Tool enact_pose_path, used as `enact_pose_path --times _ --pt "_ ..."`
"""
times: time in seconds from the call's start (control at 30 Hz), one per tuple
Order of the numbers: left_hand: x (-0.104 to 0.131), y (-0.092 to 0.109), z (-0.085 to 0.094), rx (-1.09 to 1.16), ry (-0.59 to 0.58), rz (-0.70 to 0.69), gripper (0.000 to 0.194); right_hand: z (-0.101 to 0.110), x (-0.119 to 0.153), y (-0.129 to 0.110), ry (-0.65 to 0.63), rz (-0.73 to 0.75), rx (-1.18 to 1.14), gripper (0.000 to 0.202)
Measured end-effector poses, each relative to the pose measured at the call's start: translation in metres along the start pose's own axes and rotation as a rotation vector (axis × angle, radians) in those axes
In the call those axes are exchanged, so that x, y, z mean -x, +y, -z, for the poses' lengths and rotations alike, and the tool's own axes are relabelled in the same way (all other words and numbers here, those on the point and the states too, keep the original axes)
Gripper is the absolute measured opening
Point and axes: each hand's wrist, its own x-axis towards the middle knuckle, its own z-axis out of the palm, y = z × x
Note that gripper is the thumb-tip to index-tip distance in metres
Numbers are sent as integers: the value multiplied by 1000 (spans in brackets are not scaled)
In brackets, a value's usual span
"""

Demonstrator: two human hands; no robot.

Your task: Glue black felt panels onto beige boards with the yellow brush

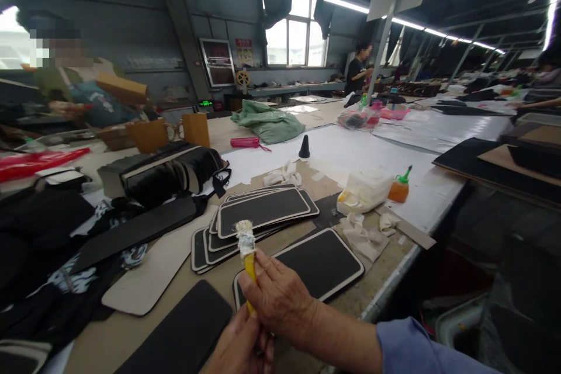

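Brush: yellow-handled brush point(249, 267), upright with a slight lean, bristles uppermost and coated in a whitish substance; it stands in the two hands, above the bench point(337, 141).
Right hand: right hand point(284, 295), closed around the brush handle, thumb and fingers pinched together; a blue sleeve point(416, 345) covers the forearm behind it.
Left hand: left hand point(239, 339), narrow, thumb and fingers gathered at the lower end of the handle, just below the right hand; partly cut off by the lower edge of view.
Bordered panel: single black panel with a pale border point(326, 260), lying flat beneath and beyond the right hand, which hides its near part.
Panel stack: overlapping black panels of the same pattern point(265, 210), just beyond the bristles, edges fanned.
Plain panel: dark rounded panel point(182, 327), flat, to the left of the left hand.
Pale piece: long beige piece with a rounded end point(146, 277), farther left of the hands.
Containers: whitish plastic container point(366, 190) and, just beside it, an orange bottle with a green nozzle point(399, 189), both ahead and to the right of the hands.
Cone: black cone point(304, 146), upright, well ahead of the hands.
Co-worker: blurred person point(76, 90), far ahead and left of the hands.
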Motion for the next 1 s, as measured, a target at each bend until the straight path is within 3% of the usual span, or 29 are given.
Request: enact_pose_path --times 0.07,0.17,0.3,0.37,0.5,0.67,0.83,1.0 --pt "-6 -8 1 -65 93 -76 46 1 3 -2 -24 4 -52 30" --pt "-17 -13 7 -169 284 -241 47 3 12 -2 -158 -32 -193 36" --pt "-33 -12 20 -446 488 -419 44 -3 36 11 -433 -256 -286 50" --pt "-41 -12 24 -565 486 -445 45 -7 49 22 -542 -335 -307 61" --pt "-54 -24 28 -628 352 -395 45 -13 71 37 -646 -376 -347 65" --pt "-56 -36 28 -640 323 -360 42 -13 82 42 -612 -375 -297 64" --pt "-51 -31 20 -614 387 -366 38 -8 89 53 -606 -384 -228 64" --pt "-51 -28 21 -636 377 -291 38 -6 106 72 -566 -426 -106 61"
